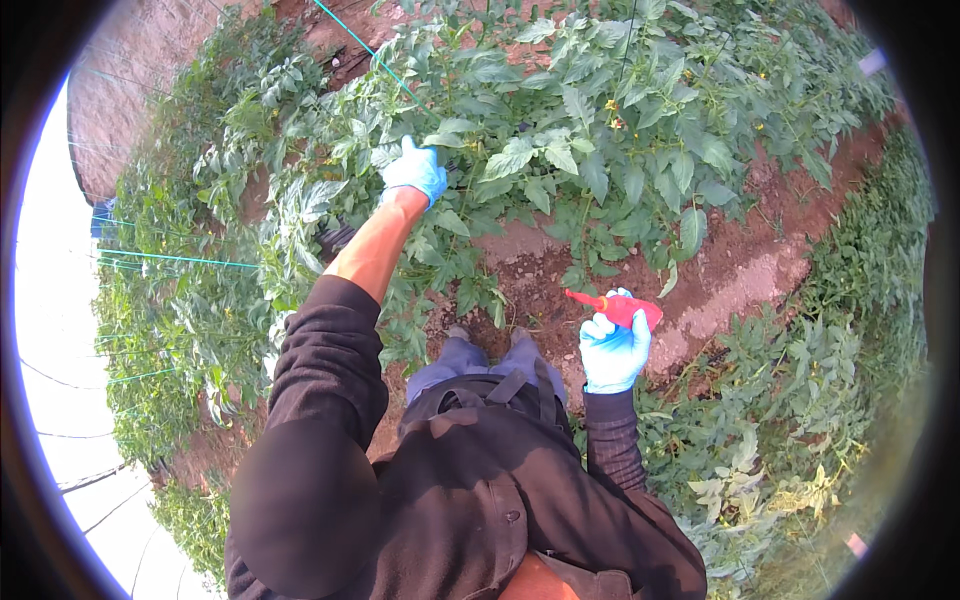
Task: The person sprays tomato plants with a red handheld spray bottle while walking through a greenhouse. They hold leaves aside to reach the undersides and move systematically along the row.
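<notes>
My left hand (417, 177), in a light-blue disposable glove, reaches into the leaves of a tomato plant (517, 154). One digit points away from me along the foliage. The other fingers are curled or hidden, so whether they grip anything cannot be made out. A red squeeze bottle (636, 312) with a tapered red nozzle is held in my gloved right hand (616, 345), in front of my right side. Its nozzle points left, towards the lower leaves. Small yellow flowers (611, 105) show among the foliage right of my left hand.
A taut green twine (367, 49) slants down into the plants near my left hand. More strings (180, 259) cross at the left. Reddish soil (536, 277) lies between my feet and the row. Another row of plants (765, 390) grows on my right.
</notes>
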`<state>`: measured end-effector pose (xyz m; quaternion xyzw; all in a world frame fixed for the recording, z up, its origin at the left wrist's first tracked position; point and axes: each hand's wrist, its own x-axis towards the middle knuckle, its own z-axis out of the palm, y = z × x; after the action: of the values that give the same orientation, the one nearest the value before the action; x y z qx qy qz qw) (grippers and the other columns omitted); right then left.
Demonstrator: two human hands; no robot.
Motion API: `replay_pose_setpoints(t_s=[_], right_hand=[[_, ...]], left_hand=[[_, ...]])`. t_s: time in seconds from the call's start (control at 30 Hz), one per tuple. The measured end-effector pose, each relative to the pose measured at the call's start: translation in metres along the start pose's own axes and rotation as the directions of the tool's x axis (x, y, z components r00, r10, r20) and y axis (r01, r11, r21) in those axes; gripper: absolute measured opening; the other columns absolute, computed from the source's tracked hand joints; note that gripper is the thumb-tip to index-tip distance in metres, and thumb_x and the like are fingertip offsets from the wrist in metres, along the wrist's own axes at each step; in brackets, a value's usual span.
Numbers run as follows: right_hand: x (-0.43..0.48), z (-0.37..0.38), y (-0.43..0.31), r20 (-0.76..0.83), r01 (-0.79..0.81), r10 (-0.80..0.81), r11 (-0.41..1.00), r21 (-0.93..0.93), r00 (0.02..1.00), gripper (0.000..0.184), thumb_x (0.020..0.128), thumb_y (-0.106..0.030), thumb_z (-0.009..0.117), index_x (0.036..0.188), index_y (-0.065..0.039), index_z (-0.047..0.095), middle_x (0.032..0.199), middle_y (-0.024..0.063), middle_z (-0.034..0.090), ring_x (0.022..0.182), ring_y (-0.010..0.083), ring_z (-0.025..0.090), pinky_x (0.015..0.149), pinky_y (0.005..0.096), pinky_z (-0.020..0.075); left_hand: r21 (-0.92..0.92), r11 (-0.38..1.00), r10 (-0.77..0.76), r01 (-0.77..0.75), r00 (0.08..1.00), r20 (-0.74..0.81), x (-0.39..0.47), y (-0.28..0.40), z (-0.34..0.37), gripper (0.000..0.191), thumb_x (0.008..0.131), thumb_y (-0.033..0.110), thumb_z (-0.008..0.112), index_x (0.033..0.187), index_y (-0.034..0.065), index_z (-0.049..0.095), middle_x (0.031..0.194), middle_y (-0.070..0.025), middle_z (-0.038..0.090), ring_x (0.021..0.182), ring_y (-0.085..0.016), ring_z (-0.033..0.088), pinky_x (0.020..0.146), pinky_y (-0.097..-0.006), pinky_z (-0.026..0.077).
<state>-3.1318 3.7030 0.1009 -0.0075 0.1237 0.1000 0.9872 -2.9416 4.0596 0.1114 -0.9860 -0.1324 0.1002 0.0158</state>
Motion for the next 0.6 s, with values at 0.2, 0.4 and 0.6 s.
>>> replay_pose_setpoints(t_s=[0.2, 0.4, 0.6], right_hand=[[-0.002, 0.002, -0.004, -0.092, 0.054, -0.058, 0.997, -0.051, 0.994, 0.041, 0.098, -0.027, 0.065, 0.13, -0.004, 0.052, 0.121, 0.0083, 0.06, 0.074, 0.0168, 0.056, 0.066, 0.0328, 0.0454], [-0.002, 0.001, -0.005, -0.124, 0.07, -0.079, 0.995, -0.075, 0.989, 0.041, 0.098, -0.026, 0.064, 0.13, -0.004, 0.052, 0.12, 0.0083, 0.06, 0.074, 0.0169, 0.056, 0.066, 0.0327, 0.0452], [0.007, 0.0, -0.002, -0.038, 0.01, -0.011, 1.0, -0.018, 0.999, 0.042, 0.098, -0.028, 0.063, 0.131, -0.002, 0.055, 0.122, 0.0116, 0.062, 0.077, 0.0198, 0.058, 0.068, 0.0339, 0.0467]], left_hand=[[-0.247, 0.958, -0.133, 0.145, 0.989, 0.063, 0.005, -0.036, 0.038, 0.075, 0.088, 0.036, 0.059, 0.149, -0.0013, 0.038, 0.128, -0.0302, 0.062, 0.109, -0.042, 0.067, 0.094, -0.0493, 0.053], [-0.481, 0.859, -0.177, 0.175, 0.983, 0.043, -0.007, -0.053, 0.071, 0.08, 0.087, 0.031, 0.057, 0.154, -0.0036, 0.03, 0.122, -0.0334, 0.064, 0.113, -0.046, 0.063, 0.098, -0.048, 0.049], [-0.5, 0.841, -0.081, -0.208, 0.865, -0.496, -0.076, -0.02, 0.076, 0.057, 0.089, 0.012, 0.054, 0.145, 0.0215, 0.052, 0.149, -0.0304, 0.044, 0.113, -0.046, 0.063, 0.089, -0.046, 0.056]])
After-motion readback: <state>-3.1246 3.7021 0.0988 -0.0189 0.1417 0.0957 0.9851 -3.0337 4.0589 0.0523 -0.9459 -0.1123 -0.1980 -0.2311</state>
